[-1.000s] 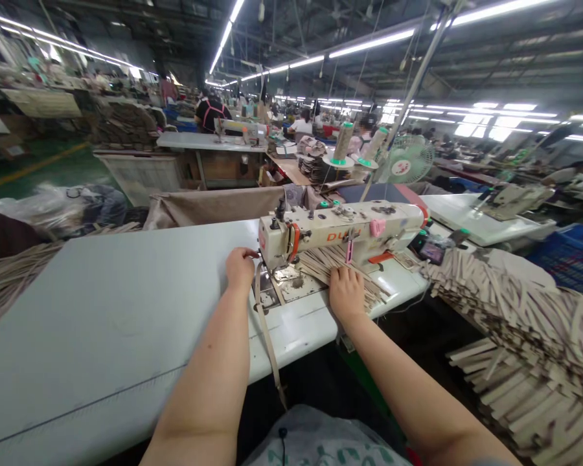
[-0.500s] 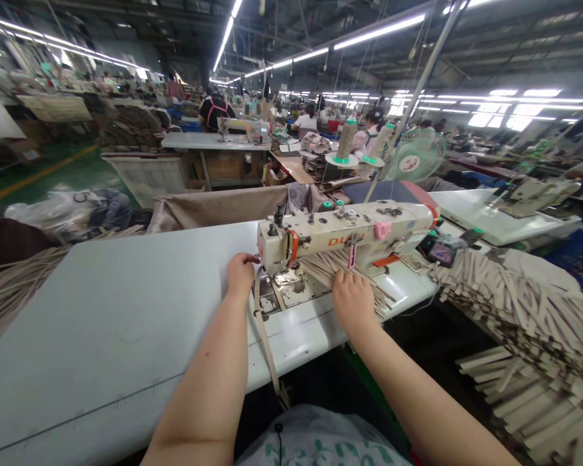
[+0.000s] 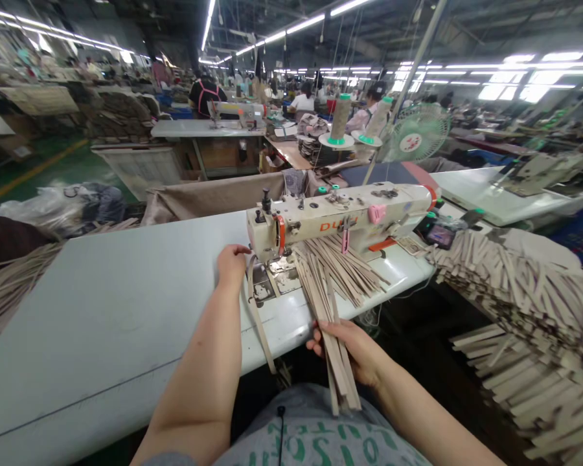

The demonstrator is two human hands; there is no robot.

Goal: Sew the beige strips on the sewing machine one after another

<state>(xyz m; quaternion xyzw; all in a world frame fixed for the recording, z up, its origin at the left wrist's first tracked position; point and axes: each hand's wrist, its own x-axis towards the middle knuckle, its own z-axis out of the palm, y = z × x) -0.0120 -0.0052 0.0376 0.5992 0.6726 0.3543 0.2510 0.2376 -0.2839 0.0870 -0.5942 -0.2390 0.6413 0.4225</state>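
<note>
My right hand (image 3: 352,346) is closed around a bundle of beige fabric strips (image 3: 318,291), whose near ends hang past the table edge toward my lap. More beige strips (image 3: 357,268) lie fanned out under the arm of the sewing machine (image 3: 340,220). At the machine's needle end, my left hand (image 3: 232,264) has its fingers bent together against the left side; what they grip there is hidden. Just right of that hand, a narrow strap (image 3: 257,317) runs down across the table and over the front edge.
The white sewing table (image 3: 126,310) stretches left. A heap of strips (image 3: 515,291) lies to the right, another (image 3: 14,291) at far left. Behind the machine stand thread cones (image 3: 341,120) and a green fan (image 3: 412,136). Other people sit at machines further back.
My right hand has moved from the strips beside the machine down toward my body, pulling a bundle of strips over the table edge. My left hand stays at the needle end.
</note>
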